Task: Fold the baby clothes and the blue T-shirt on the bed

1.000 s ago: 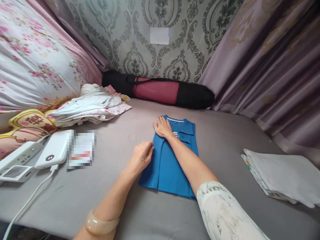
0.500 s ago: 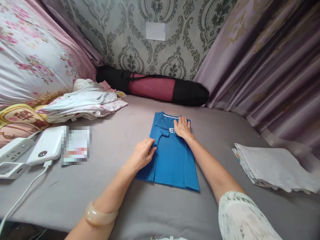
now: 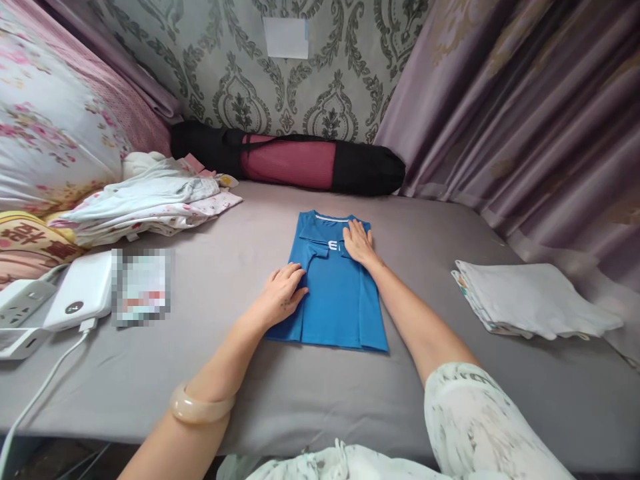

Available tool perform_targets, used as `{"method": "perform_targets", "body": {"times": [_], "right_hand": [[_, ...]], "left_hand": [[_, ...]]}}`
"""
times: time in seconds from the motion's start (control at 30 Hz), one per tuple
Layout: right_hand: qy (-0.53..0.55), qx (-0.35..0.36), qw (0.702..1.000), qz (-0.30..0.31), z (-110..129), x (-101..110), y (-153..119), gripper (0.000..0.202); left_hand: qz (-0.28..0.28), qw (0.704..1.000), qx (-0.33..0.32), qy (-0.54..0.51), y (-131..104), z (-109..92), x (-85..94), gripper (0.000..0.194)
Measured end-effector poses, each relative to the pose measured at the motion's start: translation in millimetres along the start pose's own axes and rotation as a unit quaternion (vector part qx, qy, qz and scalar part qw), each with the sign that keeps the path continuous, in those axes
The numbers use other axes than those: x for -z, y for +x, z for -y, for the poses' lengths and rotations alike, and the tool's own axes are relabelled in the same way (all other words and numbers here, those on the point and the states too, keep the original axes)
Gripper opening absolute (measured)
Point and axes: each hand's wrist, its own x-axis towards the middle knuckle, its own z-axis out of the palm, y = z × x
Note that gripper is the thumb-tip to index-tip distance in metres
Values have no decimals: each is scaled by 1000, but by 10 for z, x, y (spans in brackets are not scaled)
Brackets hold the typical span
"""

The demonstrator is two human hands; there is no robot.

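Observation:
A blue T-shirt (image 3: 331, 303) lies on the grey bed sheet (image 3: 310, 400), its sides and sleeves folded in over the middle. Its collar points away from me, and part of a white print shows near the top. My left hand (image 3: 283, 291) rests on the shirt's left edge, fingers stretched out and the thumb a little apart. Flat on the upper right part of the shirt lies my right hand (image 3: 359, 241), its fingers extended and covering some of the print. Neither hand grips the cloth.
Folded white cloth (image 3: 530, 297) lies at the right. Rumpled clothes (image 3: 165, 197) and a floral pillow (image 3: 50, 133) are at the left, near a white power bank (image 3: 83, 290), cable and power strip (image 3: 25, 300). A black and maroon long bag (image 3: 290, 162) lies along the wall.
The whole view has shifted, so things sit a little higher and further left. Both hands stay at about the same spots on the shirt, the left now lying flatter.

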Motion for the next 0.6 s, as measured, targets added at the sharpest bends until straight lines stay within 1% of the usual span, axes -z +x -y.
{"method": "perform_targets", "body": {"times": [0.1,0.2,0.27,0.33,0.4,0.47,0.53,0.6], "right_hand": [[6,12,1000,-3,-63,108,-209,65],[-26,53,998,23,-90,181,-526,67],[-49,82,994,47,-74,191,-724,68],[-66,103,990,63,-39,171,-869,69],[-77,118,988,69,-3,130,-951,70],[-83,127,986,73,21,81,-986,70],[-85,129,985,78,26,36,-999,70],[-86,129,985,76,20,1,-1005,70]], "left_hand": [[3,1000,-2,12,-5,-3,12,42],[14,999,-4,28,42,-26,77,41],[11,999,-12,42,137,-45,120,40],[6,998,-26,57,283,-62,138,39],[12,997,-40,69,450,-78,116,42],[27,996,-42,77,598,-89,58,45],[45,995,-33,84,695,-92,-22,50],[62,994,-23,91,738,-84,-104,53]]}}
